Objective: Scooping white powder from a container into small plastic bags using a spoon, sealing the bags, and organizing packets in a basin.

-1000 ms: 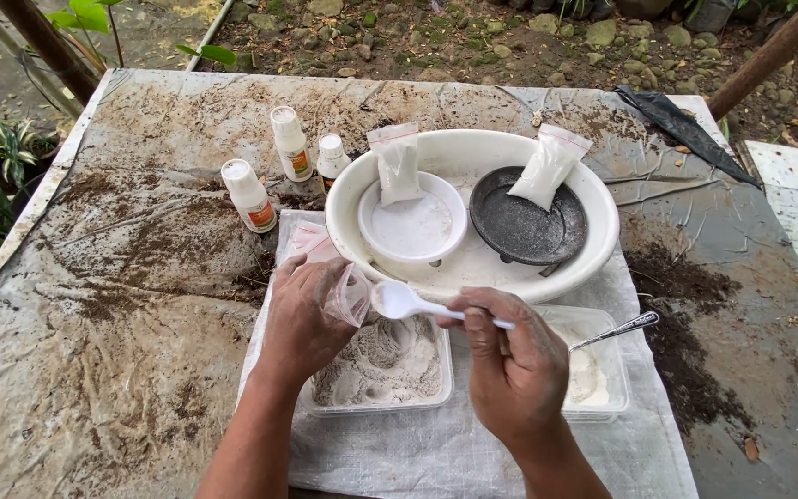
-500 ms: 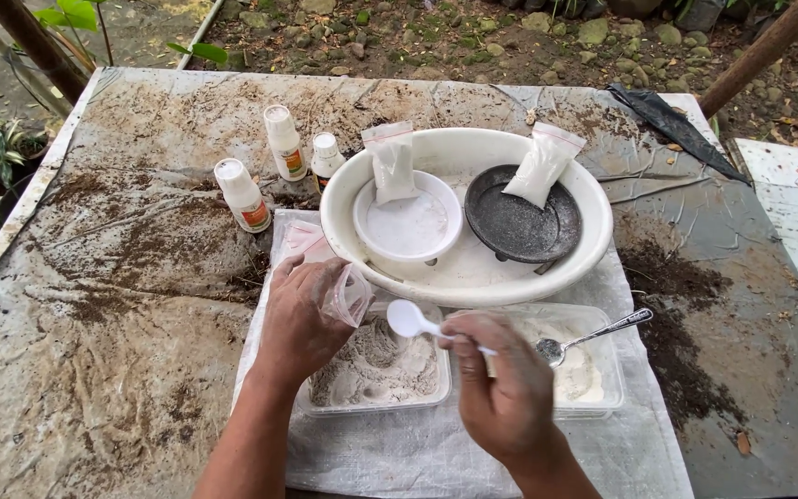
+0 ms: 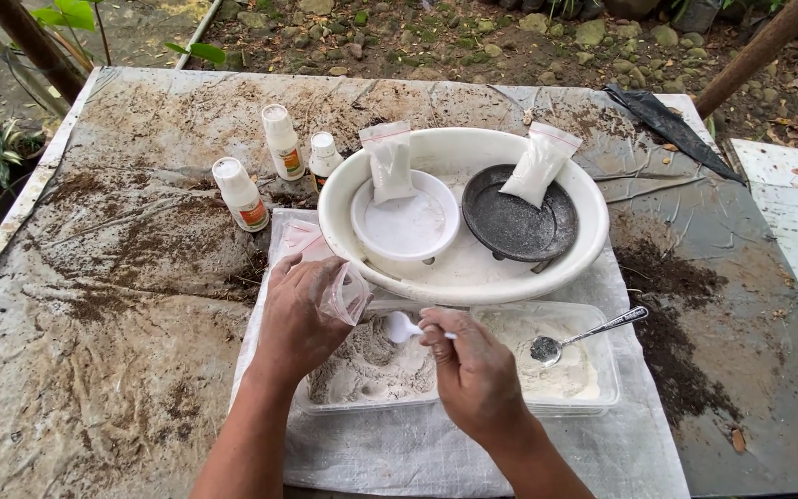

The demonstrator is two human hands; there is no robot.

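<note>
My left hand (image 3: 299, 314) holds a small clear zip bag (image 3: 344, 288) with a pink strip, open end to the right, above a clear tray (image 3: 320, 399) of grey-white powder. Gripped in my right hand (image 3: 473, 370) is a small white plastic spoon (image 3: 401, 327), its bowl down near the powder just beside the bag's mouth. A second clear tray (image 3: 607, 388) of whiter powder lies to the right with a metal spoon (image 3: 584, 334) resting in it.
A large white basin (image 3: 584, 199) behind the trays holds a white dish (image 3: 405, 225), a black dish (image 3: 519, 222) and two bags of powder. Three white bottles (image 3: 279, 162) stand at its left. White cloth (image 3: 399, 453) covers the soil-strewn table.
My right hand has lowered the white spoon from beside the bag's mouth down toward the powder in the left tray. My left hand with the bag has stayed almost still.
</note>
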